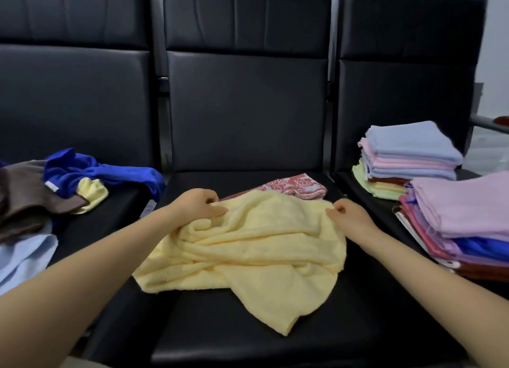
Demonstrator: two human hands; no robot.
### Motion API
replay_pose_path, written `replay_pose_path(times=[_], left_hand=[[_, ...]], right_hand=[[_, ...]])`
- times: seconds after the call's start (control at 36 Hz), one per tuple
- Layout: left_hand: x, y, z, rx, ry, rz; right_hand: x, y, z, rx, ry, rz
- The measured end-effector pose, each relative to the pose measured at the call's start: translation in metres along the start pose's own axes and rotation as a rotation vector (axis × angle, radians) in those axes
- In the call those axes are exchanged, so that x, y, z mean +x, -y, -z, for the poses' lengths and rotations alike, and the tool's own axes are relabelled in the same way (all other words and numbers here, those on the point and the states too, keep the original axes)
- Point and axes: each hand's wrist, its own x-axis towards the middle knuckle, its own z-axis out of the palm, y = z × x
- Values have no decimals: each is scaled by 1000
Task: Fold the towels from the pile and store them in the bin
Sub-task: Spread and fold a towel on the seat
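Note:
A crumpled pale yellow towel (248,246) lies on the middle black seat (248,337). My left hand (197,203) pinches its far left edge between thumb and fingers. At the far right edge, my right hand (345,216) grips the towel with curled fingers. A red and white patterned towel (294,187) lies just behind the yellow one, partly under it. The unfolded pile (55,186) sits on the left seat, with blue, brown, yellow and light blue cloths. No bin is in view.
Two stacks of folded towels stand on the right seat: a far one (407,158) topped by light blue and pink, and a near one (462,219) topped by lilac. Black seat backs (248,106) rise behind. A wall shows at the far right.

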Motion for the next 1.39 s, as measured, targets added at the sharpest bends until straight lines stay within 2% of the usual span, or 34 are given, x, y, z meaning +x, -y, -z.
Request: replay_pose_path(times=[0.11,0.19,0.28,0.36,0.44,0.5,0.64,0.69,0.75,0.81,0.86,0.94,1.08,1.25,1.39], left_hand=[[-3,8,9,-63,-72,-41],[9,11,12,-66,-205,-6],[26,15,5,-93,-264,58],[46,26,1,-133,-320,100],[68,33,7,-128,-445,92],[83,34,14,-126,-525,73],[119,32,35,-60,-630,-6],[130,35,38,-16,-646,-4],[136,39,38,29,-641,17],[138,43,35,53,-620,55],[132,46,29,55,-589,117],[114,43,23,13,-551,191],[62,22,20,-55,-523,125],[-27,-7,10,-229,-463,-89],[-99,-28,6,-68,-52,-296]], right_hand=[[21,6,3,495,-90,-103],[43,10,-6,534,-77,-153],[59,12,-23,516,-10,-273],[76,21,-37,650,31,-366],[100,37,-47,815,-23,-410],[117,46,-50,830,-91,-379],[145,61,-52,747,-375,-148],[158,63,-54,759,-409,-133],[164,61,-57,682,-343,-169],[164,54,-63,504,-250,-227],[155,47,-65,359,-225,-249],[136,40,-60,274,-229,-253],[84,41,-39,232,-182,-198],[-11,54,-22,228,-12,116],[-97,67,-12,35,282,435]])
